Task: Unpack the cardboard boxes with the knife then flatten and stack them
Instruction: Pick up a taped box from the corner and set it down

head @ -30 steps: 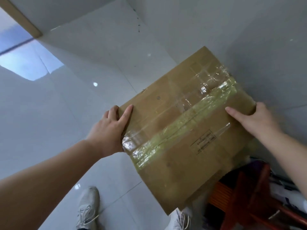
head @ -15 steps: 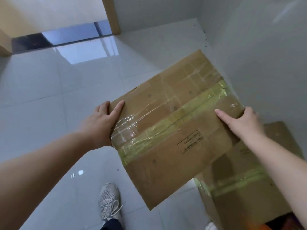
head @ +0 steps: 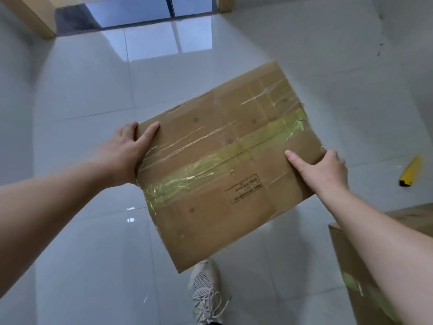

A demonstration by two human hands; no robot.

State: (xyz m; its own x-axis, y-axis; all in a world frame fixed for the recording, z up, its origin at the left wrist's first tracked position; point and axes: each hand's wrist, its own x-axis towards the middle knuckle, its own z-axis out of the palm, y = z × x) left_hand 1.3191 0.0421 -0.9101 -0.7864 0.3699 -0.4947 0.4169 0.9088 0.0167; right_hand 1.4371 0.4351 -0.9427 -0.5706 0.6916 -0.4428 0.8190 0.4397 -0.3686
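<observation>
I hold a sealed brown cardboard box [head: 225,165] above the floor, its top seam covered with yellow-green and clear tape. My left hand [head: 124,156] grips its left edge, thumb on top and fingers round the side. My right hand [head: 323,171] grips the right edge the same way. A yellow utility knife [head: 411,171] lies on the floor at the right, apart from both hands. A second taped cardboard box [head: 365,273] stands at the lower right, partly hidden by my right forearm.
White glossy floor tiles [head: 93,231] spread all around. My white sneaker [head: 207,292] stands below the held box. A white wall [head: 398,55] rises at the right. A doorway with wooden frame [head: 35,17] and dark threshold lies at the far top.
The view swung left and the box came with it, away from the wall and the red stool. The knife on the floor has come into view. Both hands keep their grip.
</observation>
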